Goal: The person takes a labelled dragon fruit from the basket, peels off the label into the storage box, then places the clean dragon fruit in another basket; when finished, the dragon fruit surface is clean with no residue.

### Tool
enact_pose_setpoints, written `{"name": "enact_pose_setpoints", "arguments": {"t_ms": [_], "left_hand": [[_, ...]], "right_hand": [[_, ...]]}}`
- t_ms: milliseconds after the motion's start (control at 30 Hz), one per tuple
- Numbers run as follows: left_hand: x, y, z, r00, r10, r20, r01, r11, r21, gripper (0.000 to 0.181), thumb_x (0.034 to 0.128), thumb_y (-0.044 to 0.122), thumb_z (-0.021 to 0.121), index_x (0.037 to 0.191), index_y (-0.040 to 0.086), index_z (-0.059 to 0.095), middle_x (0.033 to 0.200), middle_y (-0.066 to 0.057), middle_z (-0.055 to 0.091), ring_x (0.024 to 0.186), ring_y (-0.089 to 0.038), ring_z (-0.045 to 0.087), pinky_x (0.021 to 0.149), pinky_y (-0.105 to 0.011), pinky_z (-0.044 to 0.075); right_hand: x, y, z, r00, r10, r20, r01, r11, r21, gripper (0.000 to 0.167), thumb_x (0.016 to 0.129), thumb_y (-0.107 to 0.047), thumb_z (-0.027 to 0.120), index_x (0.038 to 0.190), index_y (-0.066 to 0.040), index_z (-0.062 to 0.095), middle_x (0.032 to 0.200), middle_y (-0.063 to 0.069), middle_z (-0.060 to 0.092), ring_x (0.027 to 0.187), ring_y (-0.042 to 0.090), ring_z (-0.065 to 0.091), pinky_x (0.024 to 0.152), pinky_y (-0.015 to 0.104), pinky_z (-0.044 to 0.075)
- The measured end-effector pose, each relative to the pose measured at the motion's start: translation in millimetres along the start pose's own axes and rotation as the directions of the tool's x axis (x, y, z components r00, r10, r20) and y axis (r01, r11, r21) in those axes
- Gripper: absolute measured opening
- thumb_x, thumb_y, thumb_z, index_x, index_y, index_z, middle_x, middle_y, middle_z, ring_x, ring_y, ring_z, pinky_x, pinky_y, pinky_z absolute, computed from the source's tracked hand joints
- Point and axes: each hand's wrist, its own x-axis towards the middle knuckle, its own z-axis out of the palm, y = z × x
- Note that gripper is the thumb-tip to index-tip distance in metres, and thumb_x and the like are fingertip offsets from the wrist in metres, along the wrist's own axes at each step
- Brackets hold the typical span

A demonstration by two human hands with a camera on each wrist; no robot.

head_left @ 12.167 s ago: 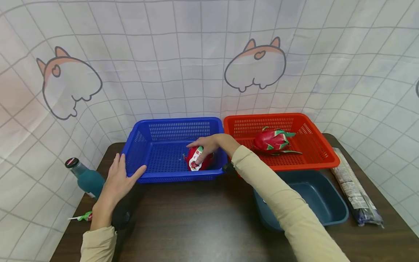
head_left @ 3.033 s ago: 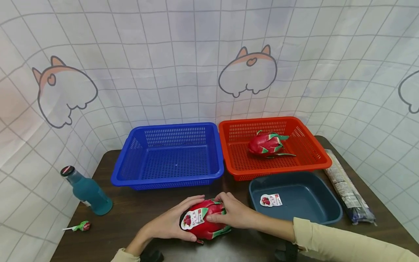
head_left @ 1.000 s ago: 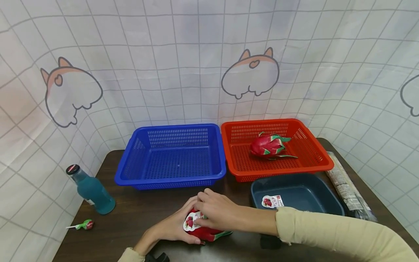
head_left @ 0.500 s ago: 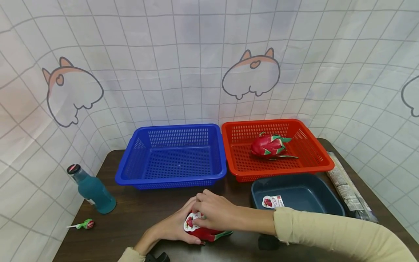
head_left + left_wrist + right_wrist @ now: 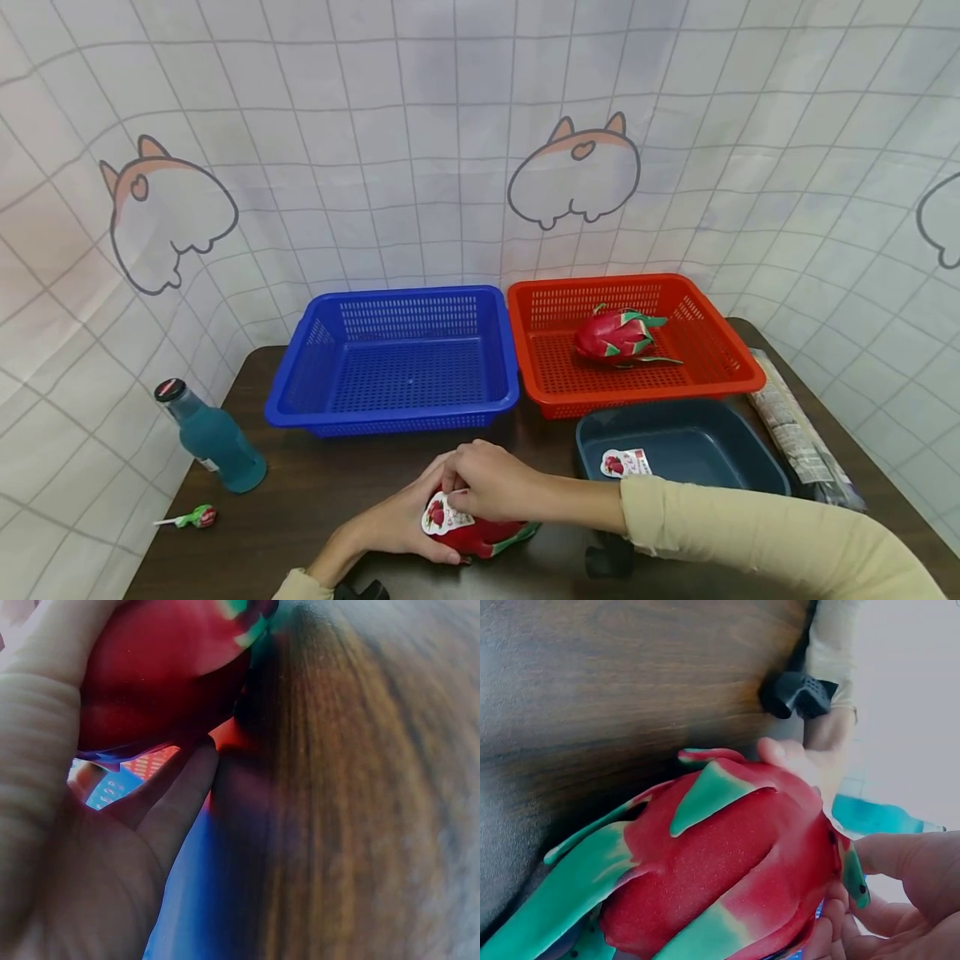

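Observation:
A red dragon fruit (image 5: 487,537) with green-tipped scales lies on the dark wooden table, in front of the blue basket. My left hand (image 5: 401,521) grips its left end, fingers behind and thumb in front. A white sticker (image 5: 438,515) with a fruit picture sits on its upper left side. My right hand (image 5: 491,483) reaches across the top, and its thumb and index finger pinch the sticker's upper right edge, which looks slightly raised. In the right wrist view, the right hand (image 5: 900,892) is beside a green scale tip at the fruit's far end; the sticker's face is hidden there.
Behind stand a blue basket (image 5: 390,417) and a red basket (image 5: 652,393) holding another dragon fruit (image 5: 611,337). A dark blue tray (image 5: 697,450) bears a similar sticker (image 5: 626,462). A teal bottle (image 5: 221,446) and lollipop (image 5: 198,517) lie left, a long packet (image 5: 798,425) right.
The dragon fruit has come out of the blue basket onto the table. My left hand has left the basket's rim for the fruit. Lately my right fingers have shifted slightly at the sticker's edge.

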Motion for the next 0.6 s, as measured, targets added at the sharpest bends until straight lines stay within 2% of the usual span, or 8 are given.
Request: {"name": "enact_pose_setpoints", "arguments": {"t_ms": [167,300,433,500,600], "left_hand": [[-0.3,0.0,0.7,1.000,0.015,-0.007,-0.015,1.000,0.004,0.107,0.0709,0.032,0.087,0.152,0.023,0.017,0.153,0.003,0.027,0.135,-0.011,0.038,0.111,-0.017,0.033],[-1.7,-0.7,3.4,1.000,0.013,-0.002,-0.013,1.000,-0.008,0.107,0.0710,0.032,0.087,0.152,0.023,0.018,0.153,0.003,0.028,0.134,-0.011,0.038,0.112,-0.018,0.033],[-2.6,-2.4,4.3,1.000,0.003,0.008,-0.003,1.000,0.011,0.107,0.0716,0.034,0.086,0.152,0.024,0.016,0.155,0.004,0.024,0.139,-0.011,0.033,0.114,-0.018,0.030],[-2.2,-2.8,2.9,1.000,0.005,0.004,-0.005,1.000,0.026,0.107,0.0716,0.034,0.086,0.152,0.024,0.017,0.155,0.003,0.025,0.139,-0.012,0.033,0.114,-0.019,0.031],[-1.1,-2.2,-0.9,1.000,-0.013,-0.002,0.013,0.999,0.032,0.104,0.0715,0.035,0.086,0.150,0.025,0.019,0.152,0.004,0.028,0.136,-0.011,0.036,0.111,-0.019,0.035]], "right_hand": [[2.5,0.6,1.3,0.999,0.031,0.007,-0.031,0.996,0.089,0.006,0.081,-0.009,0.071,0.078,-0.013,0.069,0.072,-0.007,0.061,0.071,0.001,0.046,0.066,0.015,0.039],[1.6,1.2,4.4,1.000,0.028,0.001,-0.028,0.995,0.091,0.009,0.083,-0.009,0.071,0.076,-0.014,0.068,0.070,-0.009,0.060,0.070,-0.001,0.046,0.066,0.014,0.040],[-1.2,0.2,7.0,0.998,-0.052,-0.040,0.052,0.999,0.000,0.009,0.084,-0.009,0.070,0.077,-0.014,0.067,0.073,-0.008,0.060,0.073,0.002,0.048,0.071,0.016,0.041],[-1.6,-1.3,7.2,0.993,-0.096,-0.069,0.092,0.994,-0.055,0.009,0.085,-0.008,0.069,0.078,-0.013,0.066,0.075,-0.006,0.061,0.074,0.004,0.049,0.071,0.016,0.041],[-0.3,-3.8,6.6,0.987,-0.128,-0.093,0.114,0.983,-0.147,0.009,0.087,-0.010,0.068,0.079,-0.013,0.065,0.076,-0.004,0.061,0.074,0.007,0.049,0.069,0.015,0.039]]}}
